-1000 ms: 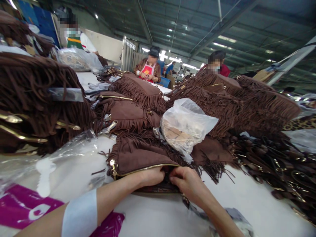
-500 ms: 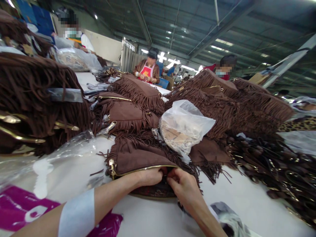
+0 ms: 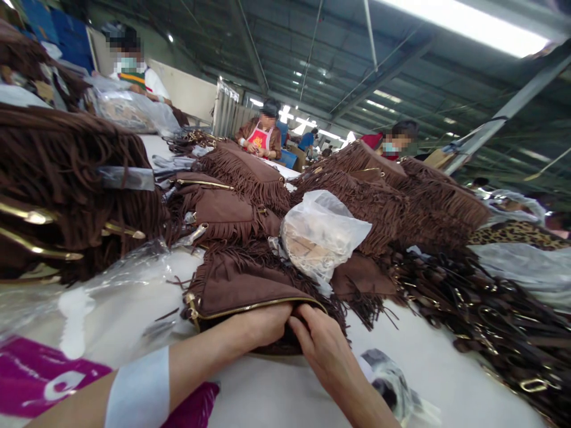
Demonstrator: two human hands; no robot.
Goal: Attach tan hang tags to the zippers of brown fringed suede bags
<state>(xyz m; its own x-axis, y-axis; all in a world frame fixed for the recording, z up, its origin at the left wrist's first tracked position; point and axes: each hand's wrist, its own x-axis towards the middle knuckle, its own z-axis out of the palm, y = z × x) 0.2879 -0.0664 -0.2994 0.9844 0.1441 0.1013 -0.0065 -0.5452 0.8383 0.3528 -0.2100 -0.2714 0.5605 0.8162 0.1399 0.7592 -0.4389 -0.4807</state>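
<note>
Bag (image 3: 250,290) gapes unzipped, left hand (image 3: 271,325) partly inside, right hand (image 3: 317,334) at its mouth; I cannot tell either grip.

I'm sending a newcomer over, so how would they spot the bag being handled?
On the white table, find the cloudy plastic sack near the middle of the view. Just this side of it lies a brown fringed bag with a gold zipper. Unlike the other brown bags nearby, it has the left hand and right hand at its open mouth.

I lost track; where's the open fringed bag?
Low centre in the head view sits the open fringed bag, left hand and right hand at its zipper.
</note>
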